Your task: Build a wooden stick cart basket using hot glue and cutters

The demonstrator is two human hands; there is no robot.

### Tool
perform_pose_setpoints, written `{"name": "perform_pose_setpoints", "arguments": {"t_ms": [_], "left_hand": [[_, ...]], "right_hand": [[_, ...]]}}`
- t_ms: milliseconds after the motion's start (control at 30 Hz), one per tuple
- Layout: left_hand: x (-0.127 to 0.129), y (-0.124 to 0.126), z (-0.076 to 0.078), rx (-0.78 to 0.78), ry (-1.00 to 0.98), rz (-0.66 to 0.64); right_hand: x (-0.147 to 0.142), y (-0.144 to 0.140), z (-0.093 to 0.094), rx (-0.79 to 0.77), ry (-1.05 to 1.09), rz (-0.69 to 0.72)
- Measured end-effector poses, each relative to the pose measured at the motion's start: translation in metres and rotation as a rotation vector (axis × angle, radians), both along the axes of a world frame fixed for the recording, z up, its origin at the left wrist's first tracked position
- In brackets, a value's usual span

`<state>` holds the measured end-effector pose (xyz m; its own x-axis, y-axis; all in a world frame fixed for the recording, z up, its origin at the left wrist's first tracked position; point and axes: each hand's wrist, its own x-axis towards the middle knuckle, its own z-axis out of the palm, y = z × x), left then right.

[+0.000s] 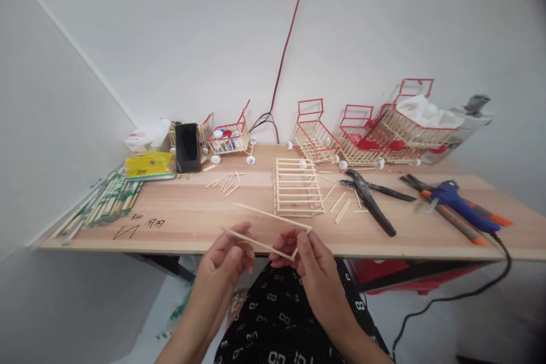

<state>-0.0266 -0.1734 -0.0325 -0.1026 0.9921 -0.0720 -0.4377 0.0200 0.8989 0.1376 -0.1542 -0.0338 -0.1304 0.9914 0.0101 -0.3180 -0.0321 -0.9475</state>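
A thin stick frame [273, 231], two long sticks joined at the right end by a short crosspiece, is held just off the near edge of the table [191, 222], above the person's lap. The left hand [228, 256] pinches the left end of the nearer stick between thumb and fingers; the right hand [305, 253] is closed on the joined end, fingertips at the crosspiece. The farther stick runs free toward the left, out over the tabletop. Just beyond the hands a finished ladder-like grid [297, 186] of sticks lies flat on the wood, with loose cut sticks [225, 182] to its left and a few more to its right. Near those lie black pliers [370, 200], then a blue glue gun [458, 203] whose black cord drops over the table edge. Along the wall stand small stick carts [367, 133] with red frames and another cart [230, 137] holding bottle caps. A phone [187, 147] leans upright beside a yellow pack [150, 165], and a heap of wrapped chopsticks [102, 205] lies at the table's left end.
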Motion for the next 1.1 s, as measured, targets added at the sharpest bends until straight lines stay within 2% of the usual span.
{"name": "perform_pose_setpoints", "arguments": {"t_ms": [100,200,267,367,433,533,633,733,900,1100], "left_hand": [[0.017,-0.005,0.002,-0.037,0.003,-0.007],[0.017,-0.004,0.011,-0.031,0.071,0.013],[0.013,-0.002,0.016,-0.034,0.144,-0.053],[0.013,-0.001,0.021,-0.027,0.213,-0.195],[0.017,-0.001,0.021,-0.012,0.217,-0.208],[0.025,-0.001,0.016,-0.018,0.252,-0.192],[0.029,-0.001,0.011,-0.036,0.298,-0.249],[0.03,0.001,0.007,-0.023,0.271,-0.232],[0.035,0.002,0.006,-0.032,0.067,-0.191],[0.046,0.001,0.015,-0.048,-0.175,-0.119]], "right_hand": [[0.0,-0.005,0.004,0.043,-0.145,0.083],[0.01,-0.002,0.01,0.138,-0.293,0.086],[0.019,0.003,0.012,0.168,-0.372,0.094],[0.027,0.01,0.014,0.192,-0.51,0.192],[0.029,0.012,0.015,0.198,-0.554,0.228],[0.027,0.014,0.016,0.132,-0.488,0.227],[0.025,0.015,0.016,0.034,-0.382,0.223],[0.025,0.014,0.017,0.037,-0.285,0.143],[0.022,0.01,0.011,0.029,-0.12,-0.039],[0.012,0.005,0.004,-0.042,0.261,-0.164]]}}
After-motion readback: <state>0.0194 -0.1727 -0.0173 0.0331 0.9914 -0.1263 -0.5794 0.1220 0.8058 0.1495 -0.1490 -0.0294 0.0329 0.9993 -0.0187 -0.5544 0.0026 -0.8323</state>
